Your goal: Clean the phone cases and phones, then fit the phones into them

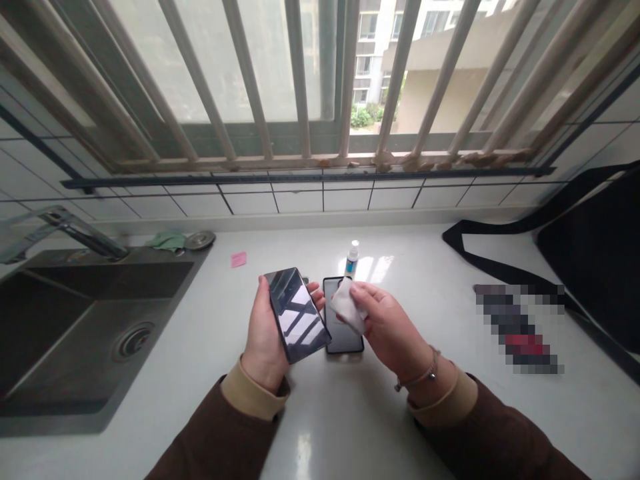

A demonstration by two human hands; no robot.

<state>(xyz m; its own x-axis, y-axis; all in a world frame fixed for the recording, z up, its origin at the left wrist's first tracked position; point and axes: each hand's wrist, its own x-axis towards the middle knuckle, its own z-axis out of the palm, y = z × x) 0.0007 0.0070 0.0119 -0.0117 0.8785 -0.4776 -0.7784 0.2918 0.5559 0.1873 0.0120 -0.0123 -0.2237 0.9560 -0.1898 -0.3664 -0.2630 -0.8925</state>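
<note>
My left hand (265, 333) is closed around a dark smartphone (299, 317), its glossy screen facing up and mirroring the window bars. Pinched between the thumb and fingers of my right hand (387, 327) is a folded white cloth or wipe (349, 307), just right of the held phone and apart from it. Below the cloth, a second phone or phone case (345, 339) lies flat on the counter, partly covered by my right hand and the cloth. Behind it stands a small white bottle (352, 259) with a blue label, capped and upright.
A sink (145, 387) with a faucet (85, 233) is at the left. On the counter (310, 427) are a pink sticky note (239, 259), a green cloth (166, 241) and a metal drain strainer (200, 240). A black strapped bag (590, 233) and a pixelated item (517, 330) lie at right.
</note>
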